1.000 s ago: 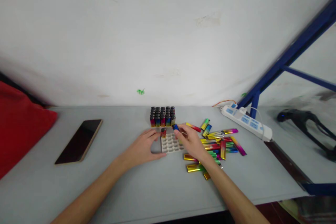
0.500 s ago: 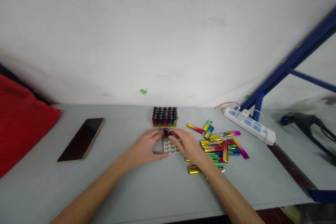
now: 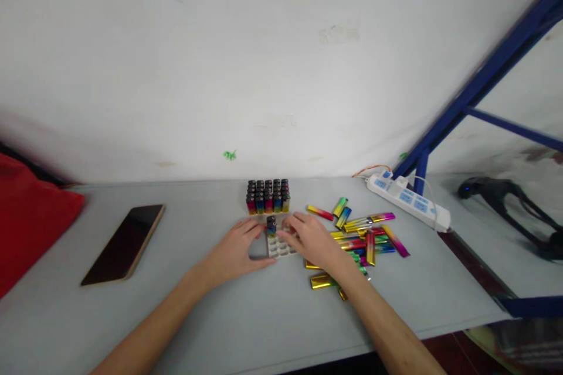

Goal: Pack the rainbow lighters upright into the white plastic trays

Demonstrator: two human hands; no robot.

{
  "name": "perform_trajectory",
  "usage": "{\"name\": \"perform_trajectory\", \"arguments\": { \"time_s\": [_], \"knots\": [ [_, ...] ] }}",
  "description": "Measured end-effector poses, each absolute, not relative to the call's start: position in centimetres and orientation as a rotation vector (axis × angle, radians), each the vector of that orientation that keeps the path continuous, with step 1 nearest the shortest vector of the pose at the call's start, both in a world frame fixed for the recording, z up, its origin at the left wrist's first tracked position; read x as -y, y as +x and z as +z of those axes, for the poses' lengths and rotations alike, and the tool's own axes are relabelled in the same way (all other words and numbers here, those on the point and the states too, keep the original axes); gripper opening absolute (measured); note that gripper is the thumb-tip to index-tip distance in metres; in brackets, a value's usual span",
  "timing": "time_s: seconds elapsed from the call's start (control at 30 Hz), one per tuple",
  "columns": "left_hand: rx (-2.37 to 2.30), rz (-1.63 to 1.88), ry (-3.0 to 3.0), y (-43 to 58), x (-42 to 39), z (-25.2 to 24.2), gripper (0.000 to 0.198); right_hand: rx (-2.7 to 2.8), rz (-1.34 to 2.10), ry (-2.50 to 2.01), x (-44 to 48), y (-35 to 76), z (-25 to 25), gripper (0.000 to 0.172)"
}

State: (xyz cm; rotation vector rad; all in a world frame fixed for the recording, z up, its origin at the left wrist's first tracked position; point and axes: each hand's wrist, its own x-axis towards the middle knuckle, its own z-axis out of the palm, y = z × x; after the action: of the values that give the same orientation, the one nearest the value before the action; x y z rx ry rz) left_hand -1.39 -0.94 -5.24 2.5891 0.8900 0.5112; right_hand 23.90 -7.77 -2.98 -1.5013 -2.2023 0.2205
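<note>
A pale tray with rows of round-edged slots lies between my hands. Standing in its back left corner are lighters with black tops, one in front of the other. My left hand rests at the tray's left side, thumb and fingers spread apart, the thumb by the front corner. Just right of the standing lighters is my right hand, its fingers bent and the thumb apart from them, with no lighter visible in its grasp. Behind the tray stands a tight block of upright lighters.
Loose shiny lighters in mixed colours lie scattered to the right. A phone lies at the left, near a red bag. Back right are a white power strip, a blue metal frame and a black object.
My right hand has let go of a lighter, which now stands in the tray in front of another. The whole view has shifted slightly.
</note>
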Motion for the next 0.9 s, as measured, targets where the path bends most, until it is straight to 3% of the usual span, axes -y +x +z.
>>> {"name": "perform_trajectory", "arguments": {
  "time_s": [0.23, 0.43, 0.9],
  "knots": [
    [-0.883, 0.491, 2.6, -1.6, 0.9, -5.1, 0.045, 1.94, 0.079, -1.748, 7.3, 32.0, -4.3, 0.015],
    [-0.875, 0.513, 2.595, -1.6, 0.8, -5.4, 0.047, 1.93, 0.205, -1.948, 7.4, 32.8, -4.7, 0.011],
    [-0.877, 0.495, 2.598, -1.6, 0.9, -5.1, 0.048, 1.169, 0.887, -1.32, 7.3, 27.6, -2.9, 0.053]
  ]
}}
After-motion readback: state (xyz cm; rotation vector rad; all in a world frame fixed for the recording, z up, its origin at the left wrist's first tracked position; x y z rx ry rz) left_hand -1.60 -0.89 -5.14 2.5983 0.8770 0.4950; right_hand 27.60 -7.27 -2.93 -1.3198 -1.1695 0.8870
